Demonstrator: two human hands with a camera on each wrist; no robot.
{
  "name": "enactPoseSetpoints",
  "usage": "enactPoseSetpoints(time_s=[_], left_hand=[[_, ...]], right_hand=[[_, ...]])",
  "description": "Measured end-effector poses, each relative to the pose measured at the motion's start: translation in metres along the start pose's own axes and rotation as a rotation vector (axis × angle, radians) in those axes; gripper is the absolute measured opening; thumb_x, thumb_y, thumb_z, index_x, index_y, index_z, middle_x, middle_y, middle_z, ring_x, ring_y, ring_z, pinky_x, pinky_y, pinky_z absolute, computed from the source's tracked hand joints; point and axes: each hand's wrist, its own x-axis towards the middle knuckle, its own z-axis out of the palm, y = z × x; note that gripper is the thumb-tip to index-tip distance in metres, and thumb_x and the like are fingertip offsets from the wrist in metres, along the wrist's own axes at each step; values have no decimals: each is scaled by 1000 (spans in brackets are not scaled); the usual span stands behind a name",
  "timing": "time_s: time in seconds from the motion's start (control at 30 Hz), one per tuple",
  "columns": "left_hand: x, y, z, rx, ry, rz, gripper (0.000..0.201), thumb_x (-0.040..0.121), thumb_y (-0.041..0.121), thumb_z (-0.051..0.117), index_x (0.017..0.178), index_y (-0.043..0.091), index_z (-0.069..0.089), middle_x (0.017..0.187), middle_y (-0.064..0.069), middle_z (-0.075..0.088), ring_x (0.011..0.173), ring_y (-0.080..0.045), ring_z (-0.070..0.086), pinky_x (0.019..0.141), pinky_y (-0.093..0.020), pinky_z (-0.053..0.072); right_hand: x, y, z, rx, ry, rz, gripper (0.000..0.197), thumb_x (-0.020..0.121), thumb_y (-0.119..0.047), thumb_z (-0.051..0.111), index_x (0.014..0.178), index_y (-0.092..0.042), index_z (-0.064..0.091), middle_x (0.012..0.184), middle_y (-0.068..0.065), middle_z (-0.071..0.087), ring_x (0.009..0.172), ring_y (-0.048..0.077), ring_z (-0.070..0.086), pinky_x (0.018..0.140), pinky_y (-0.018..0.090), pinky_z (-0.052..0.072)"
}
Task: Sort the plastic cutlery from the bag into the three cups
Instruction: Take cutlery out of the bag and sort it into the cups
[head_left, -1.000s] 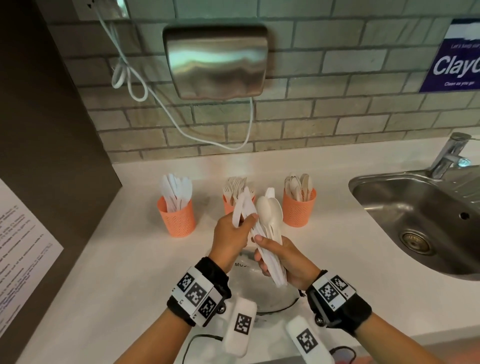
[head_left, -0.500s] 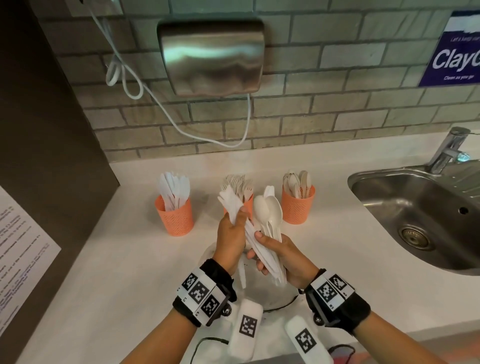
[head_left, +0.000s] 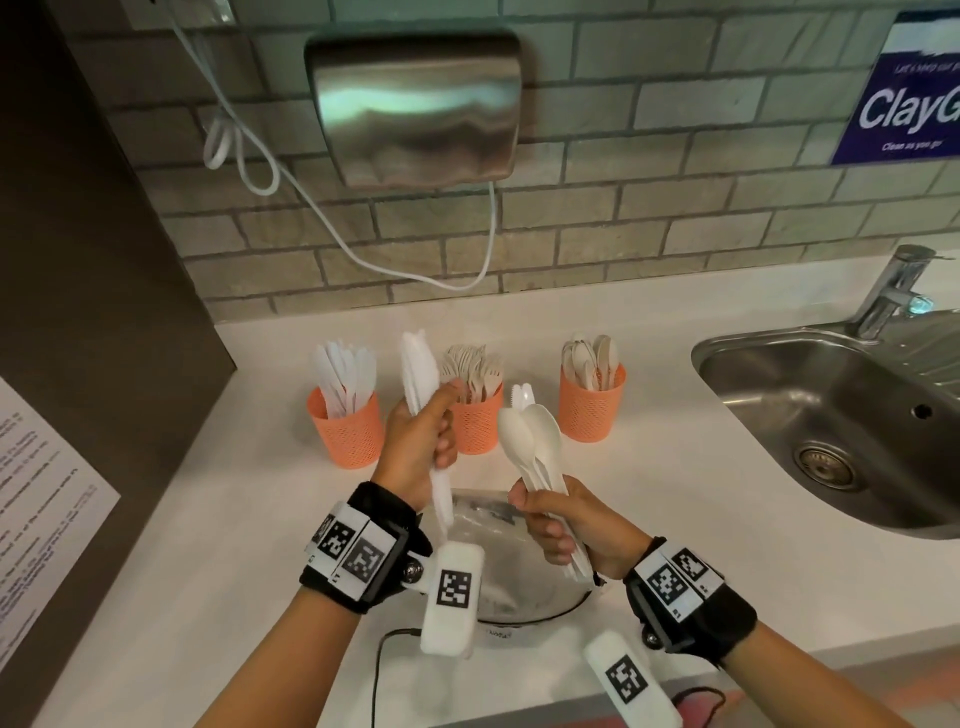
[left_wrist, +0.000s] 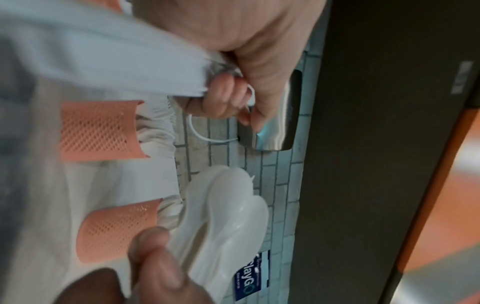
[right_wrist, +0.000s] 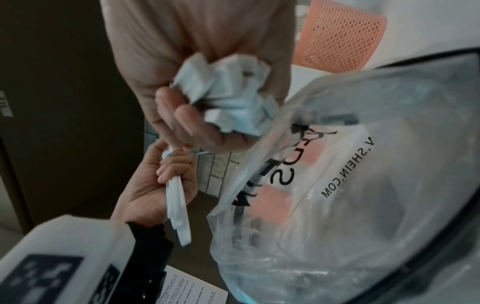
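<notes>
Your left hand grips a bundle of white knives above the worktop, before the three orange cups. Your right hand grips the spoons over the clear bag.

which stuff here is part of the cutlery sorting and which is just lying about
Part of the job:
- three orange mesh cups
- white plastic knives in left hand
- white plastic spoons in right hand
- clear plastic bag

Lying about:
- steel hand dryer
- steel sink
- blue wall sign
</notes>
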Motion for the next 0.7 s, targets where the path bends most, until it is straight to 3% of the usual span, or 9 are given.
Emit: enactPoseSetpoints(time_s=[0.13, 0.3, 0.4, 0.47, 0.57, 0.7], left_hand=[[-12, -2, 6, 251, -126, 2, 21, 82, 23, 68, 69, 16, 54, 43, 7, 31, 32, -4, 25, 31, -14, 22], [-15, -1, 15, 394, -115, 62, 14, 81, 20, 70, 72, 17, 59, 43, 9, 42, 32, -4, 27, 32, -14, 21], [-15, -1, 19, 442, -107, 89, 15, 82, 14, 68, 74, 9, 57, 51, 2, 43, 29, -2, 30, 31, -12, 24], [-15, -1, 20, 471, -128, 103, 12, 84, 9, 66, 80, 4, 55, 47, 6, 41, 27, -1, 34, 32, -9, 26], [-12, 2, 19, 490, -128, 162, 8, 87, 8, 61, 80, 7, 57, 36, 13, 42, 29, 2, 39, 34, -5, 28], [-9, 6, 18, 370, -63, 222, 15, 93, 11, 52, 78, 14, 54, 37, 13, 43, 31, 1, 41, 36, -6, 29]], right_hand=[[-1, 0, 0, -71, 27, -16, 6, 78, -7, 56, 77, -13, 55, 41, -5, 35, 30, 5, 28, 34, 13, 27], [-4, 4, -3, -204, 40, -22, 18, 89, 2, 50, 80, -12, 55, 41, -5, 39, 30, 5, 33, 34, 14, 31], [-6, 4, -3, -233, 31, -21, 17, 89, 2, 51, 81, -13, 55, 41, -6, 40, 30, 6, 34, 34, 14, 32], [-7, 4, -3, -256, 29, -20, 16, 89, 1, 52, 83, -14, 55, 42, -5, 40, 31, 6, 34, 35, 15, 32], [-9, 3, -4, -275, 25, -21, 13, 89, -2, 53, 85, -14, 55, 42, -7, 42, 32, 6, 34, 35, 15, 32], [-12, 0, -5, -308, 27, -45, 10, 91, -5, 52, 87, -13, 55, 43, -9, 41, 33, 6, 33, 35, 14, 31]])
